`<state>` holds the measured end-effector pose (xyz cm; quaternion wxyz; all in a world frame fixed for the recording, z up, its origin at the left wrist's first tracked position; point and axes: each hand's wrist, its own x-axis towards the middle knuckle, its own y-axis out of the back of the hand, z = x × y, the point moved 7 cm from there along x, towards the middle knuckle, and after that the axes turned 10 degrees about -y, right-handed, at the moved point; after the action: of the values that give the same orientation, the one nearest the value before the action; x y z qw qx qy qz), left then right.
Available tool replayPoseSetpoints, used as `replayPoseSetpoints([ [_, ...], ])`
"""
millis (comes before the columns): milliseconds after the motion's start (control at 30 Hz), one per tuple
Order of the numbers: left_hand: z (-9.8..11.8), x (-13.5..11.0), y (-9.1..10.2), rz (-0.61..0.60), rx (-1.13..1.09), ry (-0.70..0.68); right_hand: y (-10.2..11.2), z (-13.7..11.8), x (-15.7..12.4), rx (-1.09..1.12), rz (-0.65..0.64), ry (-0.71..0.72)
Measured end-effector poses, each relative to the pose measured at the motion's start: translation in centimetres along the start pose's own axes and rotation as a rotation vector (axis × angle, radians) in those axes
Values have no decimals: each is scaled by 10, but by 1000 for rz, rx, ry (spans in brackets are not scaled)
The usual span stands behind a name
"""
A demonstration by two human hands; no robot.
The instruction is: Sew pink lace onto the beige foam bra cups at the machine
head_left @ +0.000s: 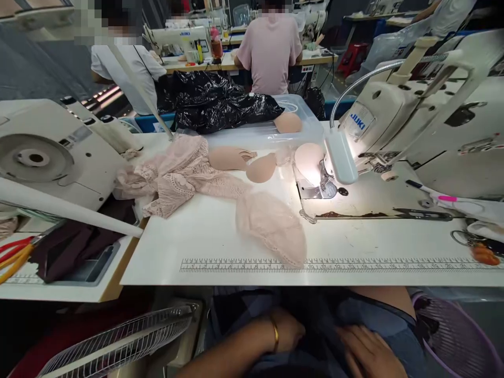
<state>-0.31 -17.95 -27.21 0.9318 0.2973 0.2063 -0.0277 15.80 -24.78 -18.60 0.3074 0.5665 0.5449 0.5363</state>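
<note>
Both my hands are low in my lap, below the front edge of the white sewing table (220, 241). My left hand (290, 331), a gold bangle on its wrist, rests against dark cloth (315, 320) with its fingers tucked out of sight. Beside it, my right hand (368, 353) lies on my blue clothing with its fingers stretched flat and holding nothing. The nearest thing on the table is a pale pink lace cup piece (271, 226), lying over the printed ruler strip (354, 264).
A white Juki sewing machine (413, 121) with a lit lamp (340, 157) stands right. Foam cups (262, 168), a pink lace heap (173, 176), a clear bin (307, 128) and a black bag (220, 102) lie behind. Snips (425, 214), a fan grille (118, 336) and people working are around.
</note>
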Motion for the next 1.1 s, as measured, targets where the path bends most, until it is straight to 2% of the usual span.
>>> replayPoseSetpoints([
  [100, -2, 1, 6, -44, 54, 12, -3, -6, 9, 15, 3, -21],
  [367, 3, 8, 10, 11, 80, 72, -9, -17, 28, 173, -24, 11],
  [533, 5, 10, 10, 54, 65, 102, -36, -6, 23, 169, -25, 0],
  [700, 3, 9, 9, 130, 21, 108, -61, 2, 19, 147, -89, 28],
  [967, 2, 1, 12, 234, 46, 96, -60, -27, 31, 155, -176, -46],
  [1100, 2, -1, 19, 248, 74, 73, -61, -29, 35, 165, -217, -129],
])
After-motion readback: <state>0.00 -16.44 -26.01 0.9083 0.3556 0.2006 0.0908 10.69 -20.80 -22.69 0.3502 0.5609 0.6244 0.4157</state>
